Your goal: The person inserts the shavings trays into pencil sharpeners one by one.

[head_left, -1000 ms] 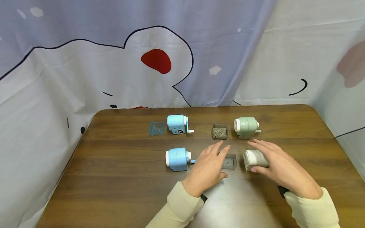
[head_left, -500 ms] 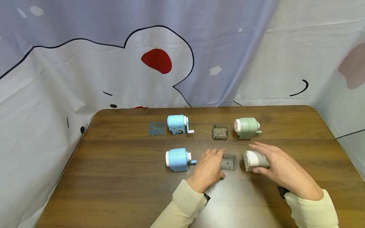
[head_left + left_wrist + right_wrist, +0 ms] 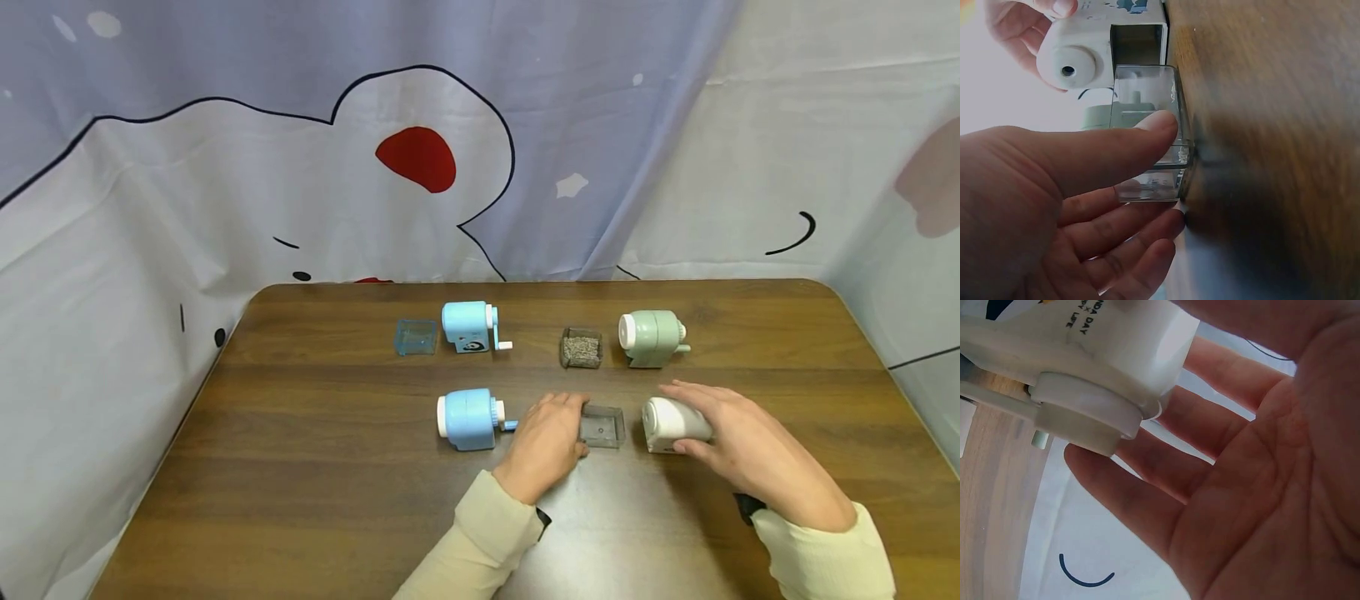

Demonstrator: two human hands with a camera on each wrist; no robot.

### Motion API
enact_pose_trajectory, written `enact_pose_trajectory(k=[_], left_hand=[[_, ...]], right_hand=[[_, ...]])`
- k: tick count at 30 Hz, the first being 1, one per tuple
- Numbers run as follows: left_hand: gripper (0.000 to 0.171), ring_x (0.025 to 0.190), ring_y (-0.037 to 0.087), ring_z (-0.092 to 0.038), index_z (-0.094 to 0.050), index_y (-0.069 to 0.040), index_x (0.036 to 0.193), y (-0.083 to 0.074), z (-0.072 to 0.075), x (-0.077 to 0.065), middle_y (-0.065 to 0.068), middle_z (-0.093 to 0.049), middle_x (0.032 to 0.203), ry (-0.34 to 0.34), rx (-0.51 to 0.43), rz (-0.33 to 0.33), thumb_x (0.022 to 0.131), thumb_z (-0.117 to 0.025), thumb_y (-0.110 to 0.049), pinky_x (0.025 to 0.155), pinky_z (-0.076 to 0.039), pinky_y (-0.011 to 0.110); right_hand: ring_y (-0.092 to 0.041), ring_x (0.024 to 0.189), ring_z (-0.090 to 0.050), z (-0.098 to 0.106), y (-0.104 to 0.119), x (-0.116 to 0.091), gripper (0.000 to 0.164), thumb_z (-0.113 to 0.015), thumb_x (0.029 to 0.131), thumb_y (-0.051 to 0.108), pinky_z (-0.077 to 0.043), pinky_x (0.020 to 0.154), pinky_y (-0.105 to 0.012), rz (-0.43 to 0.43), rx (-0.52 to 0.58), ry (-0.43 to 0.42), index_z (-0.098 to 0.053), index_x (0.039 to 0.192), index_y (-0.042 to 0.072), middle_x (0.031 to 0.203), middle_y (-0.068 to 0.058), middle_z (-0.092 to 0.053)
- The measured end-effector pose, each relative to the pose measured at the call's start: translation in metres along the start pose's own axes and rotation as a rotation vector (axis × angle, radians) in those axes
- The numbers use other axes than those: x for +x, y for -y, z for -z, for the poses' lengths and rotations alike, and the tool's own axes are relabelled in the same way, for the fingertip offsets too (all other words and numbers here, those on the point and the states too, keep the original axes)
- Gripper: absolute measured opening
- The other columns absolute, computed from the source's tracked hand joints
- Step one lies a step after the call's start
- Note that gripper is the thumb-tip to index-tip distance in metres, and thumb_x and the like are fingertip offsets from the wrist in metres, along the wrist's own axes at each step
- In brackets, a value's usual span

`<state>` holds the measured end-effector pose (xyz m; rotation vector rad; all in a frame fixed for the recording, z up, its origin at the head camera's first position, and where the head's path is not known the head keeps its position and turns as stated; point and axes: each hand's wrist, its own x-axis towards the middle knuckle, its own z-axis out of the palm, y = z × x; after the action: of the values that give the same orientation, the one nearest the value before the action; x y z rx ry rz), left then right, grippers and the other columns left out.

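My left hand [image 3: 546,442] grips the left end of a clear grey shavings drawer [image 3: 602,427] on the table. In the left wrist view its thumb [image 3: 1159,124] lies on one side of the drawer and the fingers are on the other. The drawer stands close before the opening in a white pencil sharpener [image 3: 1097,37]. My right hand [image 3: 757,450] holds that sharpener, thumb on the near side and fingers on the far side. Close up in the right wrist view, fingers [image 3: 1210,425] lie behind its body, near the crank end.
A blue sharpener [image 3: 468,419] sits left of my left hand, its crank beside that hand. Behind stand a light blue sharpener [image 3: 467,325] with a blue drawer [image 3: 416,337], and a green sharpener [image 3: 651,337] beside a drawer of shavings [image 3: 581,347]. A curtain [image 3: 300,192] hangs beyond the table.
My left hand has lowered, and its spread fingers have drawn in around the clear drawer. The right hand has settled slightly closer around the white sharpener, which has barely moved.
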<state>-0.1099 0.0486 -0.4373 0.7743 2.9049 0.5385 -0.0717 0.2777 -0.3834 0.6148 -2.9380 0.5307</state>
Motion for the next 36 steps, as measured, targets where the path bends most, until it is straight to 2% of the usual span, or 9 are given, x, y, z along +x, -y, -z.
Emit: enact_pose_trajectory(k=[5, 13, 20, 36], left_hand=[[0.067, 0.115, 0.018, -0.053, -0.054, -0.009, 0.13, 0.003, 0.0, 0.001, 0.003, -0.061, 0.123, -0.037, -0.037, -0.02, 0.071, -0.081, -0.024, 0.102, -0.035, 0.032], [0.064, 0.111, 0.017, -0.054, -0.054, -0.009, 0.129, -0.002, 0.002, 0.001, 0.003, -0.061, 0.121, -0.05, -0.052, -0.028, 0.074, -0.079, -0.027, 0.097, -0.041, 0.03], [0.065, 0.114, 0.018, -0.054, -0.054, -0.008, 0.129, -0.008, 0.0, 0.003, 0.003, -0.06, 0.124, -0.03, -0.052, -0.04, 0.073, -0.08, -0.027, 0.098, -0.04, 0.03], [0.062, 0.104, 0.014, -0.058, -0.057, -0.009, 0.125, -0.016, -0.006, 0.008, 0.002, -0.064, 0.115, -0.002, -0.06, -0.058, 0.071, -0.081, -0.029, 0.089, -0.046, 0.025]], right_hand=[[-0.036, 0.103, -0.058, -0.001, -0.001, 0.0, 0.061, -0.081, 0.069, 0.011, -0.045, 0.083, -0.053, -0.013, -0.005, -0.006, -0.058, 0.126, 0.005, 0.117, -0.019, -0.062], [-0.034, 0.097, -0.06, -0.001, -0.001, 0.0, 0.058, -0.08, 0.07, 0.011, -0.047, 0.079, -0.052, -0.026, -0.003, 0.001, -0.059, 0.123, 0.004, 0.112, -0.019, -0.064], [-0.031, 0.095, -0.061, -0.001, -0.002, -0.001, 0.056, -0.08, 0.07, 0.011, -0.048, 0.078, -0.05, -0.023, 0.005, 0.005, -0.06, 0.122, 0.002, 0.111, -0.017, -0.065], [-0.025, 0.088, -0.062, -0.001, -0.001, -0.001, 0.055, -0.08, 0.07, 0.013, -0.048, 0.072, -0.046, -0.03, 0.016, -0.003, -0.061, 0.121, 0.007, 0.107, -0.011, -0.066]])
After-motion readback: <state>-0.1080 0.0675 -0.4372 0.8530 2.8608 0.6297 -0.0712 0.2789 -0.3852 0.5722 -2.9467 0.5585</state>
